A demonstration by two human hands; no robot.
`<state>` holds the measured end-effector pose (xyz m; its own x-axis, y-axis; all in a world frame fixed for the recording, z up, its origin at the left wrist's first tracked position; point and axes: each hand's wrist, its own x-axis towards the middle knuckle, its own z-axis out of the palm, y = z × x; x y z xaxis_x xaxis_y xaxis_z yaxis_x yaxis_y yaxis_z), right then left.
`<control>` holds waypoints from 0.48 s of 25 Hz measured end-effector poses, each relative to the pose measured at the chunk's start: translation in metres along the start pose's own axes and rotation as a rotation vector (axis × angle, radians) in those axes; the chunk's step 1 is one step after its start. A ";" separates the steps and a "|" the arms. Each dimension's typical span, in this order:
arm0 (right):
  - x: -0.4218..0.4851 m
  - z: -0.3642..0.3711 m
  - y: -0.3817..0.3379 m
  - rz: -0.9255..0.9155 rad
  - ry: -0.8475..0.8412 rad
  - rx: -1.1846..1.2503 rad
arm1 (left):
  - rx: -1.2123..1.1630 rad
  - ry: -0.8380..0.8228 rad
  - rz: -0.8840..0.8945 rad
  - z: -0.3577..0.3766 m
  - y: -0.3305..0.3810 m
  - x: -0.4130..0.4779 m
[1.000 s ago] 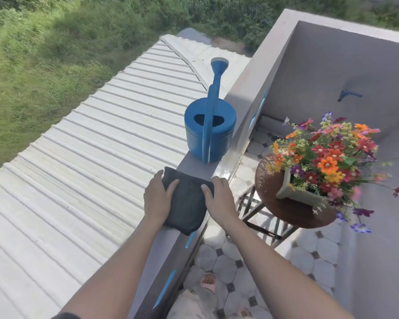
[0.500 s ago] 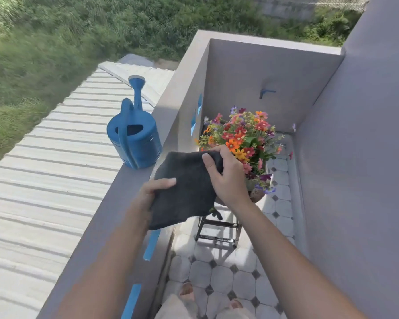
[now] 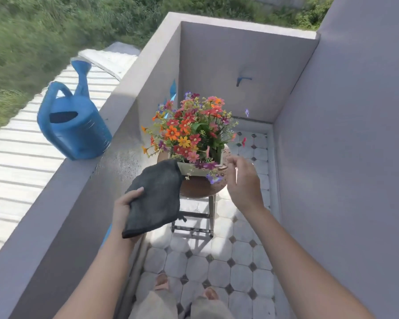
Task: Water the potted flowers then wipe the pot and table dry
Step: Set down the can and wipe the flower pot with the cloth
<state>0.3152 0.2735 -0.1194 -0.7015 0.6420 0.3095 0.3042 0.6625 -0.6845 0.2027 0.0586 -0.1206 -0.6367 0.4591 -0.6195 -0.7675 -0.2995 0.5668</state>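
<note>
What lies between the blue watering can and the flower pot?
Between watering can and flower pot the head view shows only the speckled top of the grey wall; nothing stands there.

Cloth: dark grey fabric, soft nap, fully matt, thick edge at the hem. Watering can: blue plastic, smooth with a mild sheen, fine ribs round the lower body. Ledge under it: grey painted plaster, matt, slightly grainy, wet speckles glinting on one patch. Roof: pale corrugated sheet metal, dull finish. Pot: cream, matt, material unclear. Bench top: brown, wood-look, glossy. Its frame: thin metal bars, dull grey. Floor tiles: pale octagons with small dark insets, smooth, faint shine. Walls: smooth grey render, matt.
</note>
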 end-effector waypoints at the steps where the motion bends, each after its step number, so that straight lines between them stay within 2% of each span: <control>1: 0.009 0.004 0.016 -0.020 -0.068 -0.096 | -0.010 0.039 0.016 -0.001 -0.004 0.006; 6: 0.046 0.045 0.058 -0.423 -0.529 -0.531 | -0.024 0.225 0.021 0.007 -0.019 0.041; 9: 0.063 0.066 0.065 -0.585 -0.553 -0.650 | -0.047 0.252 0.006 -0.002 -0.025 0.067; 12: 0.071 0.077 0.070 -0.758 -0.450 -0.642 | -0.025 0.277 0.022 -0.009 -0.027 0.083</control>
<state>0.2372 0.3356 -0.1961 -0.9804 -0.1317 0.1464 -0.1186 0.9884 0.0949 0.1702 0.0973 -0.1927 -0.6470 0.2073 -0.7338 -0.7525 -0.3288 0.5706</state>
